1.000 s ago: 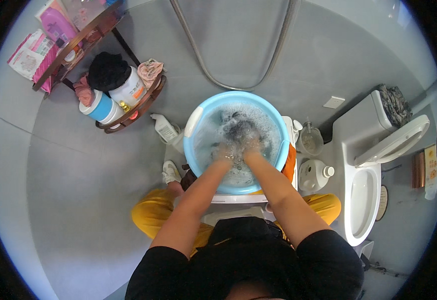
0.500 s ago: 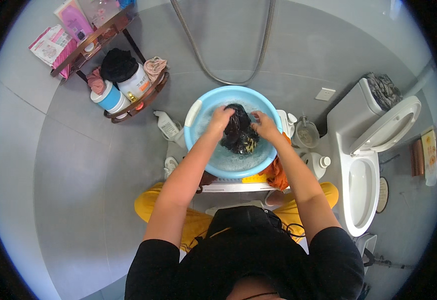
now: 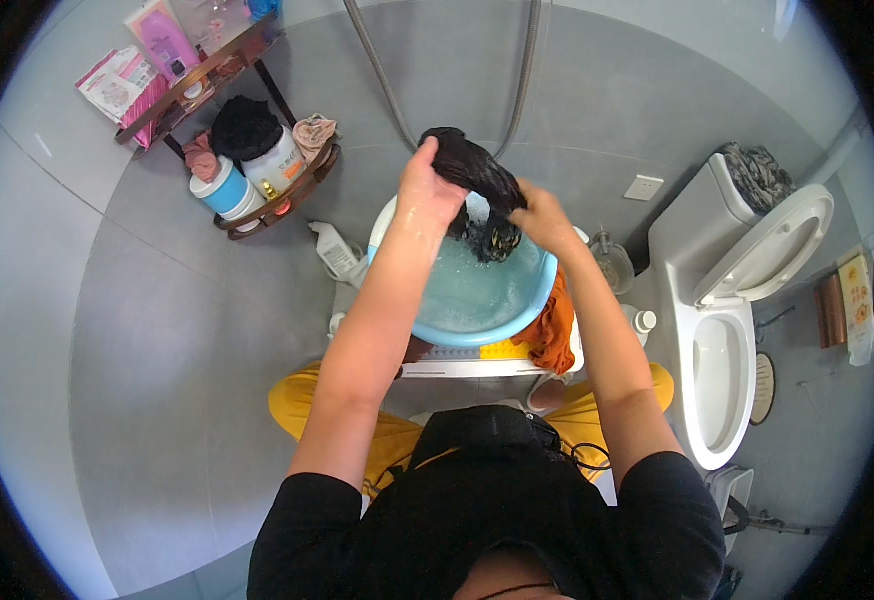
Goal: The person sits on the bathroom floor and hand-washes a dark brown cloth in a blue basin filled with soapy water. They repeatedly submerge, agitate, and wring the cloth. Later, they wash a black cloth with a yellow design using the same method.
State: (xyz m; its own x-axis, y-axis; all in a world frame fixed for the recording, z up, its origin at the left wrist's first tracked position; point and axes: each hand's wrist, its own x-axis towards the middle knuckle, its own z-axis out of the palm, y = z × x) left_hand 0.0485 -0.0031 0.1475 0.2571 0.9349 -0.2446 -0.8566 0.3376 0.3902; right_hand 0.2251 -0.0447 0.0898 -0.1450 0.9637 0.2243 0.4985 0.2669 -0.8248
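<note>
A soaked black garment [image 3: 478, 172] is stretched between my two hands above the light-blue basin [image 3: 479, 336]. My left hand [image 3: 431, 187] grips its far left end, higher up. At its right end, close to the basin's far right rim, my right hand [image 3: 543, 215] has its fingers wrapped round the cloth. The lower part of the garment, with a pale pattern, hangs down toward the cloudy, sudsy water [image 3: 472, 290]. Whether its lowest edge touches the water is hard to see.
Orange cloth [image 3: 554, 325] lies by the basin's right side on a white stand [image 3: 457, 370]. White bottles [image 3: 335, 250] flank the basin. A toilet [image 3: 722, 390] is at right, a corner shelf [image 3: 287, 195] at upper left, and a shower hose [image 3: 527, 70] hangs behind.
Both hands have risen from the basin and moved away from me, lifting the black garment out of the water. My fingers have closed on it, and it now stretches between them.
</note>
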